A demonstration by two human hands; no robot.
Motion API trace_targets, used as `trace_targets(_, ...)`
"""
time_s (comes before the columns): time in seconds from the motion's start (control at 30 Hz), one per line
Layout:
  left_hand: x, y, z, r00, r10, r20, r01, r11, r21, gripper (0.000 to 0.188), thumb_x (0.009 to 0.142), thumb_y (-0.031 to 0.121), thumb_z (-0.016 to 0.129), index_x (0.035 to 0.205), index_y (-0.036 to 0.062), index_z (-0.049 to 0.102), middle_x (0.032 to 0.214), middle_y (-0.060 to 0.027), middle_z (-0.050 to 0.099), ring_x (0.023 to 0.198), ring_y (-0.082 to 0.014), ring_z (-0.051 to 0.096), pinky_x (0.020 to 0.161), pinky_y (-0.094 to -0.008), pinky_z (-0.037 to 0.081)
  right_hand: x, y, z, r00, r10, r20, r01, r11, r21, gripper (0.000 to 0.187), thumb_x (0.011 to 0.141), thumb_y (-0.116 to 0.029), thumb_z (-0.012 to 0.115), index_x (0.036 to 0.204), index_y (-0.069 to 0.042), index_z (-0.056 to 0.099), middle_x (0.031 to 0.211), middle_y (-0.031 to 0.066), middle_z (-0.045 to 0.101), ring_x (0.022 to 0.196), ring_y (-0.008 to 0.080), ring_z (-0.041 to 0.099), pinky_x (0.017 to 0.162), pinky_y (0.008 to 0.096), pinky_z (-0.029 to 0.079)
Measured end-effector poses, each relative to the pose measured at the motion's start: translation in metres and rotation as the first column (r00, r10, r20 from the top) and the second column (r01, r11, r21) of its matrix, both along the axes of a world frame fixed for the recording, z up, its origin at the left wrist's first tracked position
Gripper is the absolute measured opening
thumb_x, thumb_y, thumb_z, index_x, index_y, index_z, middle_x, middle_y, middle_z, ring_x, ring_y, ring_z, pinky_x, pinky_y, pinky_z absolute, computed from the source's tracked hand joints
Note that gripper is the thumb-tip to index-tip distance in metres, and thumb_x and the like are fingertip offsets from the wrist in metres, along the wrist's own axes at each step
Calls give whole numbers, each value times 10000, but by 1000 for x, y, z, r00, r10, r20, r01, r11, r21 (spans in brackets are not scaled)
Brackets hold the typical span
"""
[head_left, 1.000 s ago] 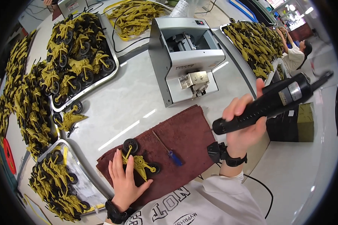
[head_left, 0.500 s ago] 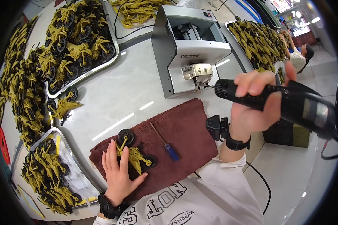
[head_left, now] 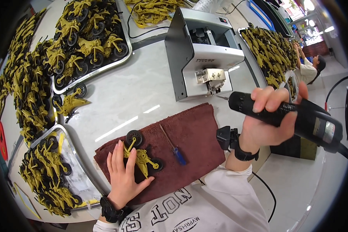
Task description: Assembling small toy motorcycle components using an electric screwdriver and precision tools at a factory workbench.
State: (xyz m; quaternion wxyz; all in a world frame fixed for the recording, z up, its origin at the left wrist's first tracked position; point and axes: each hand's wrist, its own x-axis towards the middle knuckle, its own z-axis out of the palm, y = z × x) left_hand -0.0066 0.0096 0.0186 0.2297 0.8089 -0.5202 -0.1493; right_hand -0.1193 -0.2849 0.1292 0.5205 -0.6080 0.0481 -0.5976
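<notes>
Yellow-framed, the toy motorcycle [head_left: 144, 158] lay partly under spread left fingers [head_left: 130, 161]; right fingers [head_left: 273, 101] clasped a black electric screwdriver [head_left: 311, 124].

On the tabletop [head_left: 112, 104] before me lies a cloth [head_left: 199, 143]; on it, a toy motorcycle [head_left: 143, 158] at my left fingers [head_left: 120, 159], a screwdriver [head_left: 178, 155] further right. Behind stands a machine [head_left: 216, 60]; trays [head_left: 79, 168] sit left.
</notes>
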Motion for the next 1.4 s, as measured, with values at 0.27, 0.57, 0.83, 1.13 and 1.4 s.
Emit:
trace_targets(0.27, 1, 1, 3, 998, -5, -55, 3, 999, -34, 1022, 632, 427, 834, 1434, 65, 314, 1503, -286, 185, 1375, -452, 230, 1101, -591, 174, -2, 10, 1, 997, -75, 21, 76, 996, -38, 723, 894, -384, 631, 1441, -88, 262, 707, 76, 543, 519, 200, 516, 582, 401, 466)
trace_targets(0.57, -4, 3, 3, 998, 25, -52, -26, 1000, -16, 979, 676, 402, 810, 1458, 89, 311, 1505, -275, 205, 1383, -443, 231, 1109, -568, 173, 13, -6, -15, 986, -136, -99, 132, 990, -49, 598, 892, -358, 579, 1357, -79, 327, 711, 41, 531, 575, 165, 506, 648, 384, 446)
trace_targets(0.83, -4, 3, 4, 999, 20, -50, -21, 1000, -15, 1008, 634, 340, 834, 1445, 71, 300, 1509, -277, 183, 1397, -434, 214, 1111, -591, 165, 4, -3, -8, 995, -79, 62, 84, 994, -71, 661, 890, -307, 600, 1388, -25, 270, 693, 89, 556, 510, 195, 532, 570, 385, 483)
trace_targets(1.13, -4, 3, 3, 999, 20, -50, -22, 999, -28, 1004, 632, 333, 833, 1444, 72, 303, 1510, -272, 186, 1395, -431, 218, 1112, -588, 164, 13, -4, -13, 986, -151, -66, 148, 988, -48, 564, 897, -332, 554, 1344, -62, 340, 697, 46, 526, 564, 163, 500, 635, 377, 445)
trace_targets(1.4, -5, 3, 1, 999, 23, -44, -24, 999, -24, 1002, 633, 341, 831, 1443, 74, 304, 1507, -270, 192, 1393, -428, 223, 1111, -588, 166, 13, -7, -10, 993, -100, -69, 99, 995, -14, 559, 908, -331, 537, 1354, -62, 335, 698, 46, 528, 563, 162, 496, 630, 379, 438)
